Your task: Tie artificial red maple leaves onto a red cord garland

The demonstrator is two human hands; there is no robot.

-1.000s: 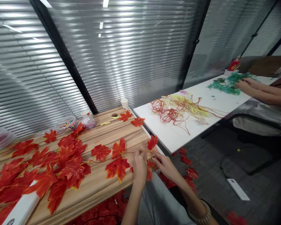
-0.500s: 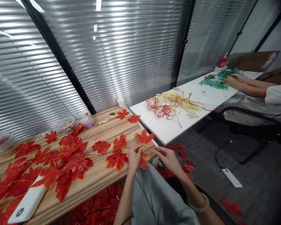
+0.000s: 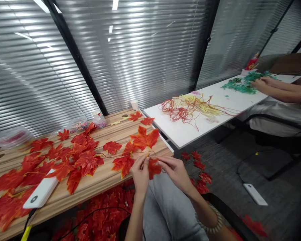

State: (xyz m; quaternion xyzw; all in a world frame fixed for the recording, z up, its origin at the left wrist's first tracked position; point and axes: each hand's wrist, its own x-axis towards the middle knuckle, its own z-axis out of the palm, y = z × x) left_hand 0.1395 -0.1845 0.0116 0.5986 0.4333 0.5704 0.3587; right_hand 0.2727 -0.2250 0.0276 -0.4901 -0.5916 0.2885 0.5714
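My left hand is closed, its thumb and forefinger pinching the stem of artificial red maple leaves at the table's right end. One large maple leaf spreads above the fingertips, and another leaf hangs between my two hands. A thin brownish cord runs from the leaf pile on the left to my fingers and bends in a small loop. My right hand is closed at the right of the hanging leaf, fingertips pinching near the cord's end; the exact grip is partly hidden.
More red leaves cover the wooden table, beside a white power bank. Plastic tubs and a paper cup stand behind. Tangled red cord lies on the white table, where another person's hands handle green pieces.
The large leaf has turned up and broad side toward me above my left fingers. My right hand has come closer to the left, and the cord between them now bends. The view has shifted left.
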